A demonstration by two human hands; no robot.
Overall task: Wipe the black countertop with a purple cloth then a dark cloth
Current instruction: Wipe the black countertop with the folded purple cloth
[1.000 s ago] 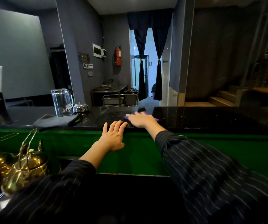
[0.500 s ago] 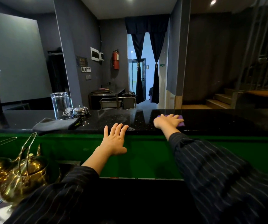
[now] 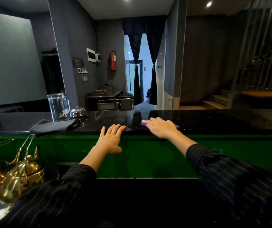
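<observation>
Sliding away from the left hand (image 3: 110,140), the right hand (image 3: 162,127) has carried the purple cloth (image 3: 143,123) toward 3 o'clock along the countertop (image 3: 214,120) compared with a second ago. Since the half-second frame it has hardly shifted. The left hand has kept its place on the near edge.

The right hand lies flat on the cloth with its fingers straight and slightly spread, pressing down rather than gripping. Only purple slivers show around the fingertips and the outer side of the hand. The left hand is also spread flat, its fingers resting over the counter lip and its thumb hanging below against the green front, apparently as a brace.

From the left hand, the dark cloth (image 3: 53,126) lies folded at 9 o'clock, untouched, with one corner drooping over the edge. A glass jug (image 3: 58,106) and a small bell (image 3: 78,112) stand just behind it, at about 10 o'clock. Brass teapots (image 3: 17,175) sit at 8 o'clock, below counter level.

The purple pass looks to be underway, with the dark one still to come. Both cloths look thin, soft and light. They should bunch if pushed from one edge, so a flat palm over the middle suits them. The polished stone appears slick, which lets the cloth glide easily. The dark cloth is best lifted by its overhanging corner, well away from the fragile jug.
</observation>
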